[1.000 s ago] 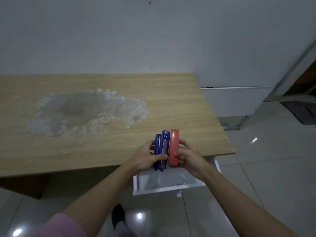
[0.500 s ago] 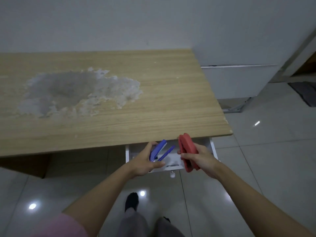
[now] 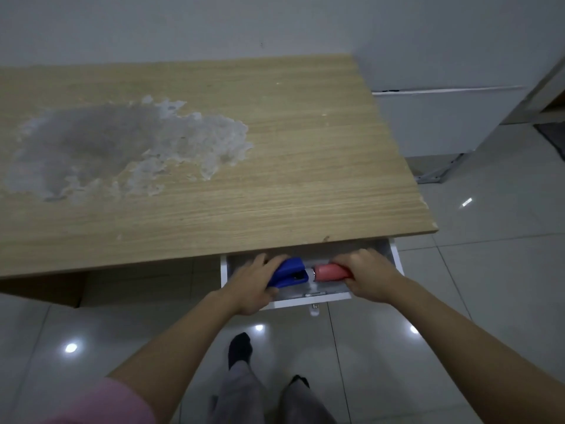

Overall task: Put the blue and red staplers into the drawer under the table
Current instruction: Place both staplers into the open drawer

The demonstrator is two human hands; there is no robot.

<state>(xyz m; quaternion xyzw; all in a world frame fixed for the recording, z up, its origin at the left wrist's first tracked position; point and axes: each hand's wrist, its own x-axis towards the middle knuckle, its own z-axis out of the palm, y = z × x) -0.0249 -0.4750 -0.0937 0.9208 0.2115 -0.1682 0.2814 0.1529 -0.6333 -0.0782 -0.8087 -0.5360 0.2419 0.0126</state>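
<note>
A white drawer [image 3: 224, 272] stands pulled out under the near right edge of the wooden table [image 3: 290, 179]. Inside it, my left hand [image 3: 250, 286] grips the blue stapler [image 3: 289, 272], which lies low with its mouth pointing right. My right hand [image 3: 371, 278] grips the red stapler [image 3: 330, 271], lying sideways with its end pointing left. The two staplers nearly meet in the middle of the drawer. Whether they rest on the drawer floor cannot be told.
A large pale worn patch [image 3: 122, 145] covers the left of the tabletop. Glossy tiled floor [image 3: 474, 286] lies below, with my legs and socked feet [image 3: 241, 347] under the drawer. A white cabinet [image 3: 434, 117] stands by the wall at the right.
Both hands came down from above the table's edge into the open drawer. They parted, and the staplers turned from upright to lying flat.
</note>
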